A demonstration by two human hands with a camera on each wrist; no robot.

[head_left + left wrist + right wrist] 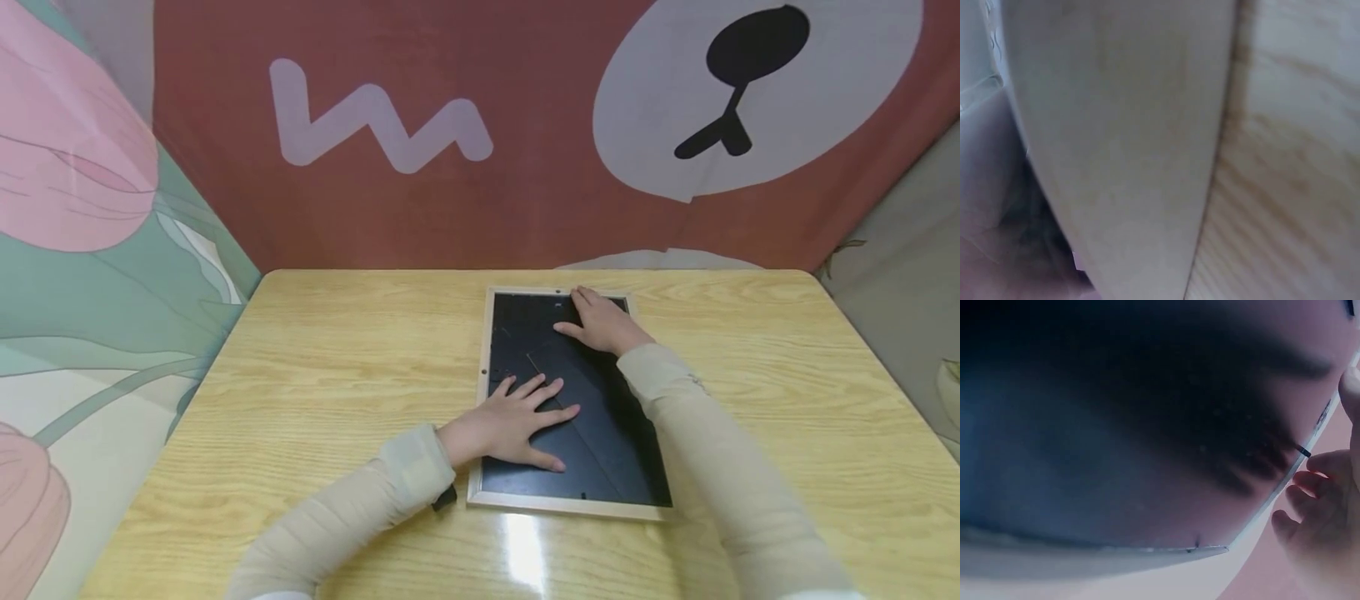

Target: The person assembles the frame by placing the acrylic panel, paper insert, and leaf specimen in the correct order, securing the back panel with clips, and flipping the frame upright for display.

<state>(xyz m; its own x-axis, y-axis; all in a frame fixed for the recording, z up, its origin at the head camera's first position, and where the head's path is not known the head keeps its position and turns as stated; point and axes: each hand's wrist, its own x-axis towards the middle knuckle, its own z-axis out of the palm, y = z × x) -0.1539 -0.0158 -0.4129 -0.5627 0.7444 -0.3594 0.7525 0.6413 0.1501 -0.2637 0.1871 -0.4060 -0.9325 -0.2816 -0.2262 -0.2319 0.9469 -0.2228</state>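
Note:
A picture frame (476, 433) with a pale wooden border lies on the table, its black back panel (525, 325) facing up. My left hand (510, 427) rests on the panel's lower left, palm down and fingers spread wide. At the far right, my right hand (603, 323) lies over the panel, fingertips right at the far border and thumb held apart. In the right wrist view, the fingers of the right hand (1322, 497) stand beside the frame's edge, one fingertip at a small dark metal tab (1303, 450). The left wrist view mostly shows the blurred side of the pale border (1122, 137).
The light wood-grain table (360, 333) extends around the frame on all sides. Behind it hangs a red-brown patterned cloth (525, 200), with a floral cloth (97, 317) at the left. A small black object (445, 499) shows under the left cuff.

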